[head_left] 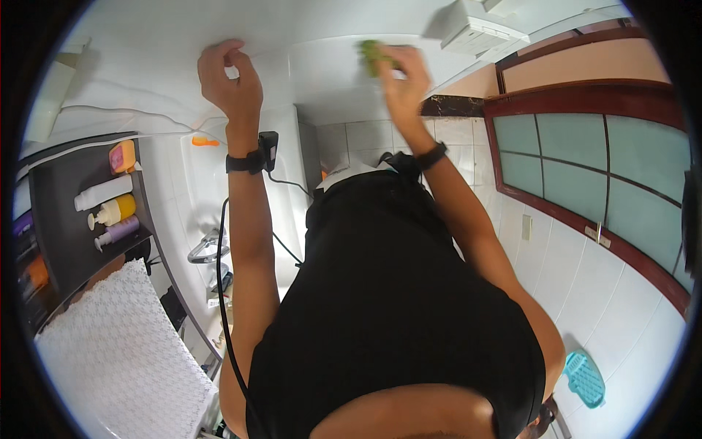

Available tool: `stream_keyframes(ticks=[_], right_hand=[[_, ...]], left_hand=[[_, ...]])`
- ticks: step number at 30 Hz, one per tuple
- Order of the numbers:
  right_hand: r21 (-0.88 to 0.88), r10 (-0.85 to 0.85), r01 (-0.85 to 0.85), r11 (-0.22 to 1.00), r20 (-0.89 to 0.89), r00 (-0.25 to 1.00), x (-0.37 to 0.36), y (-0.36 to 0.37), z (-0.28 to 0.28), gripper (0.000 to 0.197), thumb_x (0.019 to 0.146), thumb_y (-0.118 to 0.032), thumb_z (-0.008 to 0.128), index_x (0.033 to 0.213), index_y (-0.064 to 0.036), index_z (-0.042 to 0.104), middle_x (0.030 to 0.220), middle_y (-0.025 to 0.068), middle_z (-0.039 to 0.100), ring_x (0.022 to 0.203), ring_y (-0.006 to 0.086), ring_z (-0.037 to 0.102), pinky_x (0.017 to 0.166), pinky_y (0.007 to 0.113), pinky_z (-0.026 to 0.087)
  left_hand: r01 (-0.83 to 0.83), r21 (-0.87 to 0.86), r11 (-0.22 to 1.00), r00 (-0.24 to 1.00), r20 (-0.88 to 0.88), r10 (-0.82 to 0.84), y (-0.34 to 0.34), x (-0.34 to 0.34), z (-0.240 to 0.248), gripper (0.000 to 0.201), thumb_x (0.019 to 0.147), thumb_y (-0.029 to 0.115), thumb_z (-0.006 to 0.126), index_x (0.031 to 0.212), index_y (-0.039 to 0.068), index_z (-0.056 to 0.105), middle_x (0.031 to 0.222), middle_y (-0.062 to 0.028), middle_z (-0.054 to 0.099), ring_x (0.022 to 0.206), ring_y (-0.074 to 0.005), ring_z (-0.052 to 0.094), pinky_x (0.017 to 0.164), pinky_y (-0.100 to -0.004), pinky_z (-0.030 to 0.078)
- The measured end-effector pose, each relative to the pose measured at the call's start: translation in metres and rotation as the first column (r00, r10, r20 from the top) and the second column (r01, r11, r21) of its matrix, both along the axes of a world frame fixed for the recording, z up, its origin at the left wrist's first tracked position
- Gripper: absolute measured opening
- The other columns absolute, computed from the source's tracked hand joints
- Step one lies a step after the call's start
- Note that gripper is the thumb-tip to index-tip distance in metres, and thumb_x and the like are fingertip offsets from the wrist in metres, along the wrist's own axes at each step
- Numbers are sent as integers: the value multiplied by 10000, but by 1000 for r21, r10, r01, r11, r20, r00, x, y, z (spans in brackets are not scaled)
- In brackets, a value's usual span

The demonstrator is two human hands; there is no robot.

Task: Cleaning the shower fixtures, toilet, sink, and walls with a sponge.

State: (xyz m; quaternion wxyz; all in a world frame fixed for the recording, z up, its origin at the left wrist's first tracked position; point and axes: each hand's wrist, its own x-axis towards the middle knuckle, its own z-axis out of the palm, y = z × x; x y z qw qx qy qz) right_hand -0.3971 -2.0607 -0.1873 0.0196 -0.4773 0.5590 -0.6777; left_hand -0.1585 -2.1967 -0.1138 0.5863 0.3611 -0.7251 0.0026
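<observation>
My right hand (407, 73) grips a small green scrubbing pad (371, 58) between thumb and fingers, held against the glossy white wall surface (322, 66). Motion blurs the pad and the fingertips, so its exact make is unclear. To the left, my left hand (229, 80) is raised close to the same white surface. Its fingers curl toward the thumb with a gap showing between them, and nothing is visible in it. A dark band with a small black box (268, 152) sits on the left wrist.
A dark shelf (66, 197) at the left carries pump bottles (113, 212). Below it lies a white lace cover (124, 351). A metal tap (205, 247) and a black cable (224, 293) are near my left arm. At right are a red-framed window (556, 150) and a turquoise soap dish (585, 380).
</observation>
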Motion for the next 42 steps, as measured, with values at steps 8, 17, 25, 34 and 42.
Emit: stream_keyframes(ticks=[8, 17, 25, 34, 42], right_hand=[[291, 127, -129, 948, 27, 992, 95, -46, -51, 224, 889, 8, 780, 1100, -62, 812, 1038, 92, 771, 901, 210, 746, 770, 329, 625], [433, -482, 300, 850, 412, 773, -66, 28, -159, 210, 945, -57, 812, 1104, 45, 721, 1001, 140, 745, 858, 196, 747, 698, 347, 695], [558, -315, -277, 782, 737, 598, 55, -40, -226, 235, 962, -42, 758, 1186, 21, 722, 1111, 141, 763, 874, 251, 783, 774, 377, 712], [407, -314, -272, 872, 892, 326, 13, -30, -249, 283, 912, -50, 818, 1132, 101, 723, 1094, 211, 770, 848, 309, 794, 795, 388, 723], [390, -385, 5, 921, 908, 166, -155, 52, -238, 121, 1039, -29, 681, 1061, 82, 722, 1133, 205, 750, 951, 311, 773, 820, 374, 718]], left_hand=[[134, -6, 991, 991, 6, -134, -23, 20, -5, 189, 852, -53, 644, 940, 88, 733, 841, -17, 665, 708, -185, 573, 671, -316, 489], [155, -127, 980, 986, -33, -160, -38, 30, -14, 208, 804, -57, 662, 902, 109, 738, 798, -8, 634, 715, -192, 538, 666, -324, 463], [176, -75, 982, 984, -20, -178, -27, 21, -12, 239, 822, -80, 646, 916, 113, 750, 814, -20, 646, 729, -208, 564, 679, -340, 481], [20, -73, 997, 998, 64, -15, -23, 13, -16, 185, 882, -56, 615, 903, 77, 743, 831, -21, 666, 745, -187, 603, 612, -313, 469], [-142, -36, 989, 978, -156, 135, -12, -25, -15, 170, 863, -60, 504, 810, 26, 640, 826, -66, 604, 710, -211, 546, 633, -333, 435]])
